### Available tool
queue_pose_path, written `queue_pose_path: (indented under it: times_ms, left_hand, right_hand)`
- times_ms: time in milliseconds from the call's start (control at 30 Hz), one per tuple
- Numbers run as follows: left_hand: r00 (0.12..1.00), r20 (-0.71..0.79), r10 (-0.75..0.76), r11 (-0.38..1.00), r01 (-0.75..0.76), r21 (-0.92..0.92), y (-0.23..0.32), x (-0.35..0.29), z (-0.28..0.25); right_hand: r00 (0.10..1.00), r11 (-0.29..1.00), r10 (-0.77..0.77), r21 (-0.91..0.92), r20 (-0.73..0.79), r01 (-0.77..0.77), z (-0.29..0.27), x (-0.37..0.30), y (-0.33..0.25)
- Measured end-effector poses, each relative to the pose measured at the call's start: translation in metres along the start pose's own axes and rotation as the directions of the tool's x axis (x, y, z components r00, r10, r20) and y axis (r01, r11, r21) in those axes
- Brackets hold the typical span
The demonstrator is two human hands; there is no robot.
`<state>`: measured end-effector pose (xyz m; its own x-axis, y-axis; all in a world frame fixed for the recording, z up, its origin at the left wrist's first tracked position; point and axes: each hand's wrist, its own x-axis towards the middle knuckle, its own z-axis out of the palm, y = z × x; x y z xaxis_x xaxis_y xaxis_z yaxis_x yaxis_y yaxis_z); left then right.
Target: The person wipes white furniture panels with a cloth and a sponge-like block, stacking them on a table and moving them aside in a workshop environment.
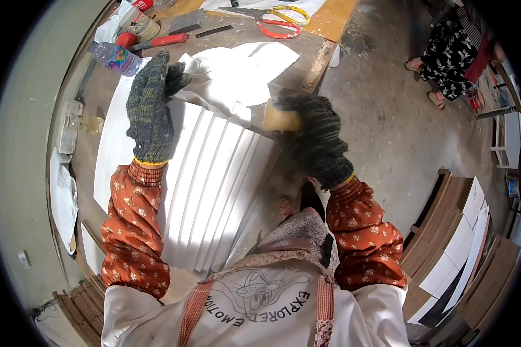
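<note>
Both my hands wear dark knitted work gloves with yellow cuffs. My left hand (150,110) lies at the far left part of a fanned stack of white panels (202,173), its fingers stretched out and its thumb apart. My right hand (318,136), slightly blurred, is closed round a tan sponge-like block (282,118). It is held just past the stack's right far corner. Behind the panels a white cloth (237,72) lies crumpled on the workbench.
A clear plastic bottle (117,58), a red-handled tool (169,40) and red-handled scissors (278,29) lie on the bench's far side. Stacked boards (440,220) stand on the floor at right. Another person (451,58) is at the far right. A wall (26,173) runs along the left.
</note>
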<state>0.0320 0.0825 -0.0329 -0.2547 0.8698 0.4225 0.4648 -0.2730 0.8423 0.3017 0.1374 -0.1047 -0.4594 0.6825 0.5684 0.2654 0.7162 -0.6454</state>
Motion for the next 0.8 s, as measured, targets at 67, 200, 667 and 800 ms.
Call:
queue_pose_path:
  times_ms: [67, 200, 667, 800]
  left_hand:
    - [1.000, -0.001, -0.003, 0.999, 0.002, -0.043, -0.002, 0.001, -0.001]
    - [0.997, -0.033, -0.073, 0.996, 0.071, -0.062, 0.000, 0.001, 0.001]
    - [0.984, -0.025, -0.176, 0.964, 0.167, -0.207, 0.001, 0.008, 0.002]
    - [0.992, -0.027, -0.121, 0.963, 0.110, -0.246, -0.007, 0.007, -0.004]
  right_hand:
    - [0.996, 0.955, 0.090, 0.286, -0.007, -0.085, 0.000, 0.001, -0.007]
    - [0.984, 0.968, 0.147, 0.190, 0.097, -0.164, 0.001, -0.007, -0.007]
    - [0.981, 0.997, 0.063, 0.044, -0.185, -0.056, -0.027, -0.024, -0.001]
    - [0.957, 0.917, 0.257, 0.346, -0.137, -0.197, -0.032, -0.044, -0.006]
